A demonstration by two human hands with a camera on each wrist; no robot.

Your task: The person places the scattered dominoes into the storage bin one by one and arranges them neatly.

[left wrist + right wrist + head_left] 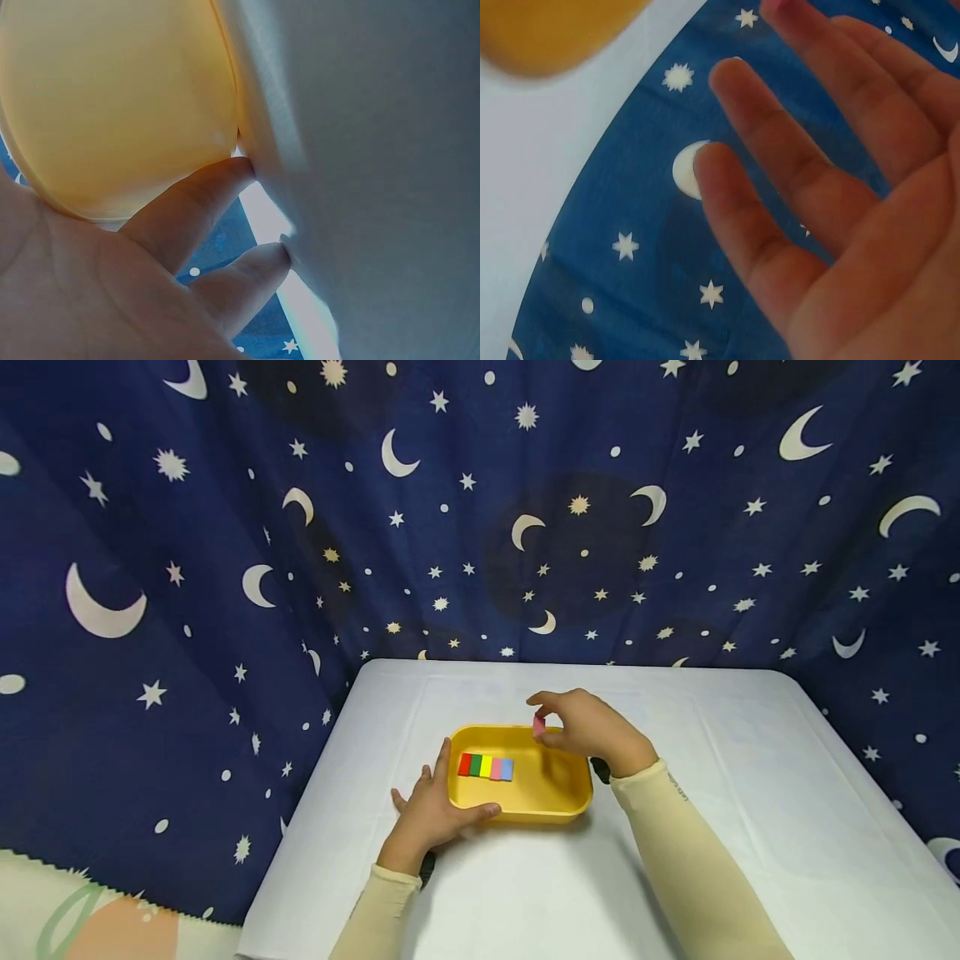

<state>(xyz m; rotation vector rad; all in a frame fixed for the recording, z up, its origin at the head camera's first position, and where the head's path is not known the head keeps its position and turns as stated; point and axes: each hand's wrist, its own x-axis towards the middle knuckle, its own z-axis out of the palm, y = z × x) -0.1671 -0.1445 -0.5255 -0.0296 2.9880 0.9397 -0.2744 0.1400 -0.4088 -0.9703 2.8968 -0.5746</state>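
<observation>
A yellow tray (547,789) stands on the white table. Inside it at the left lies a touching row of small blocks: red (465,765), green (476,766), yellow (486,767), pink (496,769) and blue (507,770). My left hand (431,814) rests against the tray's left end with its fingers spread; in the left wrist view, fingers of my left hand (112,262) touch the tray's outer side (120,105). Above the tray's back right rim, my right hand (592,727) pinches another pink block (539,727) between thumb and finger. The right wrist view shows its other fingers loosely extended.
White cloth covers the table (712,827) around the tray. Behind the table and at its sides hangs a dark blue curtain (480,568) with moons and stars. A patterned light cloth (112,918) shows at the lower left.
</observation>
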